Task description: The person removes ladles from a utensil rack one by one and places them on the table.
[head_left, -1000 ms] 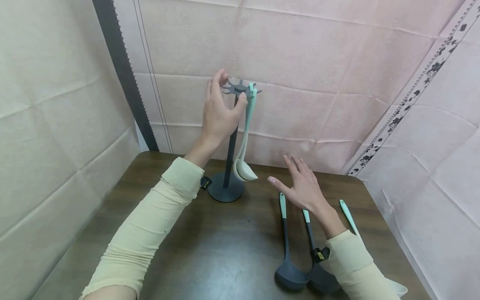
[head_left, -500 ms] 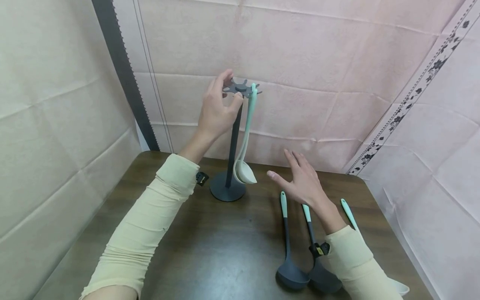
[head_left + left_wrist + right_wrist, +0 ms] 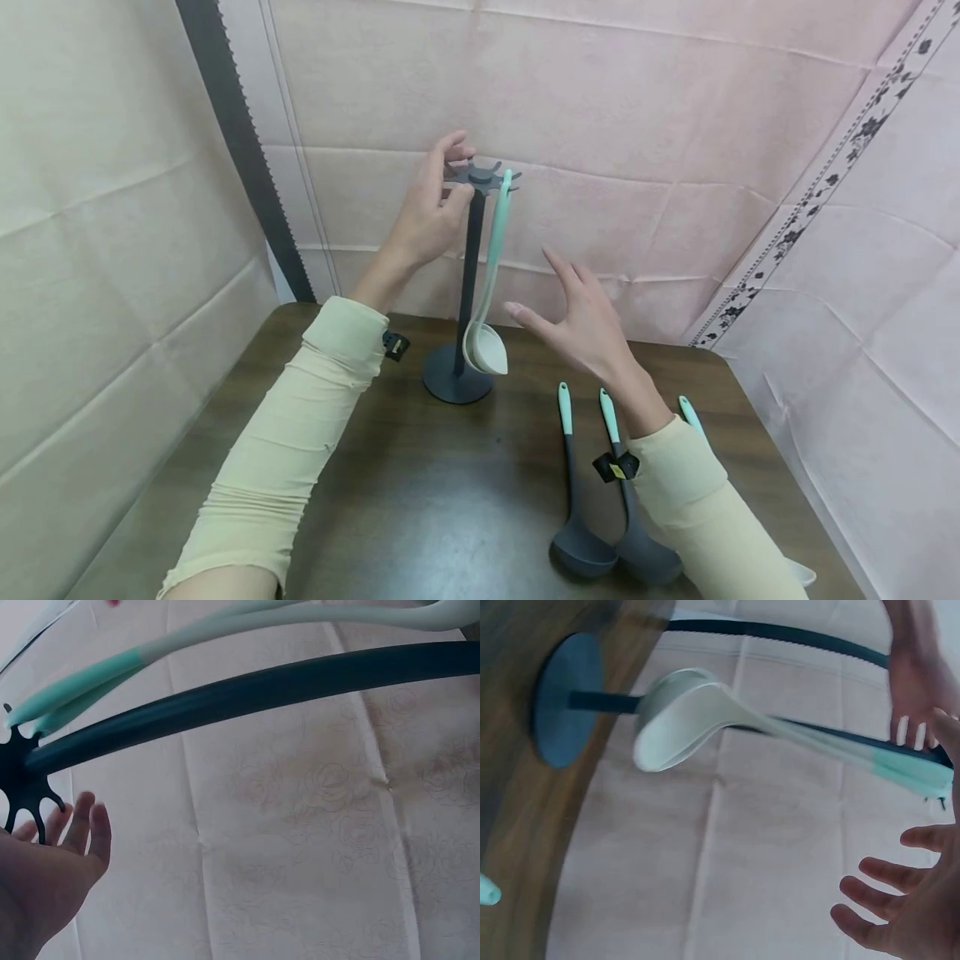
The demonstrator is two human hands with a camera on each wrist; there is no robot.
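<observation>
A dark utensil stand [image 3: 468, 275] with a round base and a ring of hooks stands near the table's back edge. Two white ladles [image 3: 489, 350] with mint handles hang from its right side, bowls down, one behind the other. My left hand [image 3: 423, 221] is at the hook ring's left side, thumb in front and loosely bent fingers behind; the left wrist view shows the fingers [image 3: 79, 832] beside the hooks [image 3: 34, 806]. My right hand [image 3: 585, 325], fingers spread, is in the air right of the ladles, holding nothing. In the right wrist view its fingers [image 3: 870, 900] are apart from the handles.
A dark ladle [image 3: 583, 546] with a mint handle end lies at the table's front right. Beside it lies a similar dark utensil [image 3: 647, 554], partly behind a wrist camera. A light utensil [image 3: 690, 414] is mostly hidden by my right sleeve. Cloth surrounds the table.
The hook ring has turned slightly, and the hanging ladles now overlap more closely. My left hand has shifted a little around the ring. My right hand has moved up and left, nearer the ladles.
</observation>
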